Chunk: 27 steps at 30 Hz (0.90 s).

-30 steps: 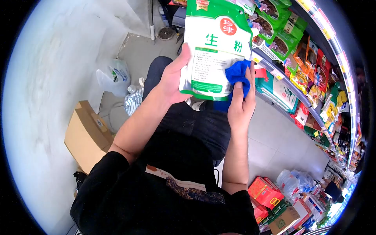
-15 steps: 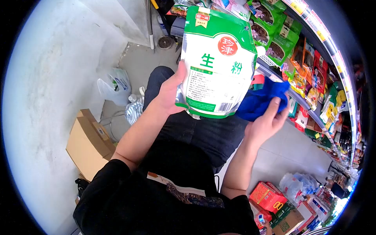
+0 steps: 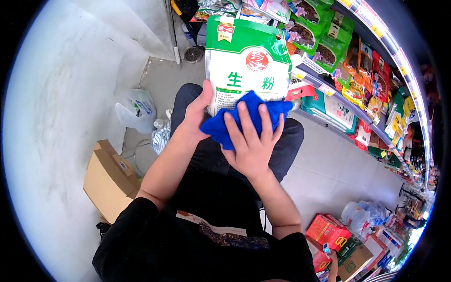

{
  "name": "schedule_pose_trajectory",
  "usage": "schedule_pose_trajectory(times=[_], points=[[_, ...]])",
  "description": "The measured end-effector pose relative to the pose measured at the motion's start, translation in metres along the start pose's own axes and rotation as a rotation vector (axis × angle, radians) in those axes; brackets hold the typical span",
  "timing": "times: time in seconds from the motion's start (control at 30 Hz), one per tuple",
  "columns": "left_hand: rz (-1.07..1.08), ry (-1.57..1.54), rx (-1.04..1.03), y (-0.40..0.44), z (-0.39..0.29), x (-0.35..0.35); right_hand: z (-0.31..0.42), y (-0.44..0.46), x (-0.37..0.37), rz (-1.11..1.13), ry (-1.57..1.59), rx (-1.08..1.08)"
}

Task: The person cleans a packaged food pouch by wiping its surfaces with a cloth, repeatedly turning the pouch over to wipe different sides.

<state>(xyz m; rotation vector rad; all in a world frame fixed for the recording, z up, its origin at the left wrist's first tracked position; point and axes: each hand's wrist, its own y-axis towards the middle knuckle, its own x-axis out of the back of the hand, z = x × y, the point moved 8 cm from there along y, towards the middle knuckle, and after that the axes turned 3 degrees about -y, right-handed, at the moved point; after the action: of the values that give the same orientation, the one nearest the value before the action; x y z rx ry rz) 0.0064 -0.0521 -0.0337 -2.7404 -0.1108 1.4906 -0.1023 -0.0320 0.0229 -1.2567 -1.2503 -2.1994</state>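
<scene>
A green and white starch bag (image 3: 246, 47) stands upright before me, its printed front facing the camera. My left hand (image 3: 199, 110) is closed on the bag's left edge, thumb up along its side. Across the lower front lies a blue cloth (image 3: 253, 101), covering most of the small print. My right hand (image 3: 251, 145) holds this cloth against the bag, fingers spread over it. The right thumb is mostly hidden, and so is the bag's bottom edge.
Shelves with packaged foods (image 3: 324, 51) run along the right. A cardboard box (image 3: 110, 176) and a white plastic bag (image 3: 137, 110) are on the left. At bottom right are red boxes (image 3: 326, 232), bottled water (image 3: 361, 218) and another person's arm (image 3: 333, 268).
My right hand has brought the blue cloth from beside the bag leftward onto its lower front. The bag appears slightly lower and further left in view, still in my left hand.
</scene>
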Motion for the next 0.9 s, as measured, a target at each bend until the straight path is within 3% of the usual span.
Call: schedule_pose_trajectory(times=[0.13,0.17,0.27,0.3,0.33,0.47,0.6,0.67,0.8,0.9], points=[[0.046,-0.104,0.104,-0.002,0.014,0.003,-0.02,0.013,0.002,0.075,0.005,-0.094],[-0.04,-0.094,0.15,-0.003,0.021,0.011,-0.031,0.02,0.005,0.027,0.007,-0.154],[0.043,-0.08,0.155,-0.005,0.032,0.008,-0.048,0.038,0.009,-0.066,0.025,-0.275],[0.048,-0.111,0.128,-0.003,0.033,0.007,-0.04,0.041,0.008,-0.032,-0.033,-0.249],[-0.081,-0.1,0.085,-0.006,0.034,0.021,-0.031,0.04,0.006,0.007,-0.041,-0.201],[0.056,-0.412,0.139,0.0,0.024,0.016,0.009,0.016,-0.006,0.165,0.018,0.01],[-0.073,-0.081,0.007,0.002,0.006,0.006,0.012,-0.006,-0.014,0.108,-0.002,0.115],[-0.093,-0.084,0.038,0.003,0.011,0.015,-0.007,-0.003,-0.013,0.131,0.009,0.03],[-0.033,-0.192,0.077,0.005,0.017,0.003,-0.056,0.01,-0.003,-0.066,0.269,-0.264],[-0.046,-0.195,0.051,0.01,0.018,-0.005,-0.059,0.015,-0.004,-0.097,0.264,-0.318]])
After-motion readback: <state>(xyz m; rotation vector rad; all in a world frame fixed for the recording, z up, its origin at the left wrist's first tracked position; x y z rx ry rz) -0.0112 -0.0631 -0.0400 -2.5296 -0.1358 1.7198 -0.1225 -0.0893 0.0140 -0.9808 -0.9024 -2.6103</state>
